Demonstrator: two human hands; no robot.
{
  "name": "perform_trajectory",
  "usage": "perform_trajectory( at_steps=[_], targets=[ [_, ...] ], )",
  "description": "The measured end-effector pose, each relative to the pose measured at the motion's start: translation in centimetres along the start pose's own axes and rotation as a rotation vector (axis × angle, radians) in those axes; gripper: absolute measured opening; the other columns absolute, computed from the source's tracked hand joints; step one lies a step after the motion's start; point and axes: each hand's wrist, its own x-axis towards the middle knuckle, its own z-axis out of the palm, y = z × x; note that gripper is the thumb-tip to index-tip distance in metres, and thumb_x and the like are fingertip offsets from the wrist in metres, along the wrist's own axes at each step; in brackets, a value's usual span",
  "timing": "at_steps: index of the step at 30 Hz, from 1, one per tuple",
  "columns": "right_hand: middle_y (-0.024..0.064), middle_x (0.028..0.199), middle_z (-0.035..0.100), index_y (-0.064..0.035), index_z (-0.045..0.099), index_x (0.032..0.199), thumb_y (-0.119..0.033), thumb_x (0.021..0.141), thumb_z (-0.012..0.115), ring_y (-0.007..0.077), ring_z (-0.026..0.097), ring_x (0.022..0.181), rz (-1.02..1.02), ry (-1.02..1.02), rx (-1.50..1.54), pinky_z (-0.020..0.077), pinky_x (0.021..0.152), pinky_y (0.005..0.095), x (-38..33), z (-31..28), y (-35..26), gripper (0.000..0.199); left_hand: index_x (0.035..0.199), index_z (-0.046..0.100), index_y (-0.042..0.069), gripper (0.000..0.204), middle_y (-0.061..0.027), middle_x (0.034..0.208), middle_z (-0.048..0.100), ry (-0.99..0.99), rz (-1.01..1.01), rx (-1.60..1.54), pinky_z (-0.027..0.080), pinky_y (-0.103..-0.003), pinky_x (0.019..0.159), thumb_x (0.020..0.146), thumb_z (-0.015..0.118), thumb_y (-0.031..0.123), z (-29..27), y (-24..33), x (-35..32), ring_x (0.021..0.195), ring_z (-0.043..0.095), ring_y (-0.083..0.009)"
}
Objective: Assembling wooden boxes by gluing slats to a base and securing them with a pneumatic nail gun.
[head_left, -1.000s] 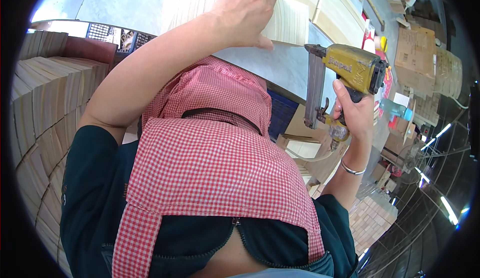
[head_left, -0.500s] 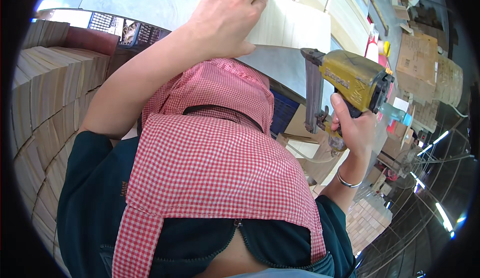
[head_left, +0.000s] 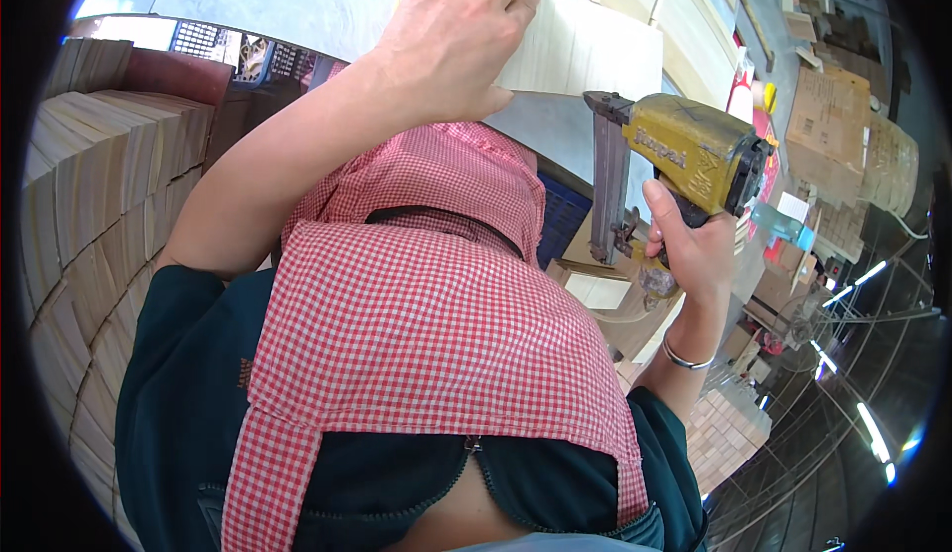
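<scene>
My left hand (head_left: pixel 451 41) lies across the left end of a pale wooden board (head_left: pixel 595 51), its thumb at the near edge and its fingers bent toward the far side. What the fingertips touch is partly hidden. In my right hand (head_left: pixel 699 249) is a yellow and black nail gun (head_left: pixel 694 150), gripped by its handle. The tool's dark nose is at the board's near edge, toward the right; whether it touches the wood I cannot tell.
The board rests on a grey-white worktop (head_left: pixel 297 1). More pale boards (head_left: pixel 699 21) lie beyond it. Stacked wood strips (head_left: pixel 99 175) rise at my left. A blue crate (head_left: pixel 563 213) is below the worktop edge. Cardboard boxes (head_left: pixel 828 116) and a bluish clear bottle (head_left: pixel 783 225) stand to the right.
The nail gun in my right hand has shifted slightly left along the board's near edge. My left hand has moved a little to the right, still on the board.
</scene>
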Motion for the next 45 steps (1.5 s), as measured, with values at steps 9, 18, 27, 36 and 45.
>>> perform_trajectory(
  at_steps=[9, 18, 27, 36, 45],
  targets=[
    [0.0057, 0.07, 0.064, 0.0024, 0.063, 0.11, -0.016, 0.087, 0.081, 0.0099, 0.053, 0.046, -0.065, 0.101, -0.047, 0.0428, 0.04, 0.0221, -1.4, 1.0, -1.3, 0.034, 0.16, 0.018, -0.002, 0.131, -0.0334, 0.157, 0.028, 0.013, 0.032, -0.438, 0.029, -0.06, 0.119, 0.069, 0.086, 0.064, -3.7, -3.4, -4.1, 0.143, 0.033, -0.0514],
    [0.0173, 0.102, 0.073, 0.0024, 0.061, 0.122, -0.014, 0.084, 0.085, 0.0231, 0.074, 0.077, -0.258, -0.097, -0.08, 0.0599, 0.059, 0.0275, -3.0, 4.4, -2.7, 0.048, 0.16, 0.013, -0.005, 0.132, -0.0331, 0.156, 0.031, -0.009, -0.142, -0.756, 0.029, -0.055, 0.121, 0.072, 0.086, 0.061, 0.4, -6.3, -6.9, 0.143, 0.035, -0.0458],
    [0.0199, 0.115, 0.072, 0.0021, 0.061, 0.125, -0.012, 0.086, 0.083, 0.0306, 0.075, 0.096, -0.268, -0.218, -0.081, 0.064, 0.071, 0.0344, -3.6, 7.4, -4.3, 0.047, 0.16, 0.032, 0.018, 0.118, -0.0114, 0.143, 0.059, 0.296, -0.209, -0.446, 0.032, -0.048, 0.123, 0.063, 0.095, 0.039, 4.0, -5.2, -7.9, 0.133, 0.054, -0.0288],
    [0.0181, 0.113, 0.073, 0.0004, 0.062, 0.124, -0.017, 0.087, 0.083, 0.0266, 0.075, 0.095, 0.018, -0.168, -0.154, 0.0629, 0.069, 0.0325, -4.8, 8.5, -6.2, 0.046, 0.163, 0.023, 0.022, 0.134, -0.0129, 0.144, 0.058, 0.365, -0.205, -0.527, 0.025, -0.052, 0.126, 0.054, 0.1, 0.042, 4.7, -5.1, -7.7, 0.137, 0.052, -0.0312],
    [0.018, 0.111, 0.073, 0.0009, 0.063, 0.123, -0.018, 0.088, 0.083, 0.0253, 0.075, 0.093, -0.012, -0.109, -0.176, 0.061, 0.069, 0.0319, -4.3, 8.4, -7.7, 0.044, 0.162, 0.026, 0.017, 0.133, -0.014, 0.147, 0.055, 0.374, -0.23, -0.471, 0.024, -0.051, 0.127, 0.054, 0.1, 0.043, 5.8, -5.5, -7.8, 0.139, 0.049, -0.031]
  ],
)
